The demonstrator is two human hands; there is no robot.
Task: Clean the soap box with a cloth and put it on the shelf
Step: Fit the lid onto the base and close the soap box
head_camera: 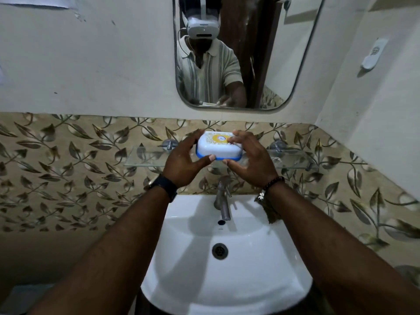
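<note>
Left hand (184, 160) and right hand (248, 155) are each clamped on an end of the soap box (218, 145), its length running along the glass shelf (145, 156) at mid-shelf, though whether it's resting yet I can't tell

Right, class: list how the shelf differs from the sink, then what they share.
The shelf is clear glass; the sink is solid white. The shelf is a flat slab; the sink is a bowl with a drain. The shelf sits higher on the wall, the sink below it. Both sit against that wall, under the mirror.
</note>
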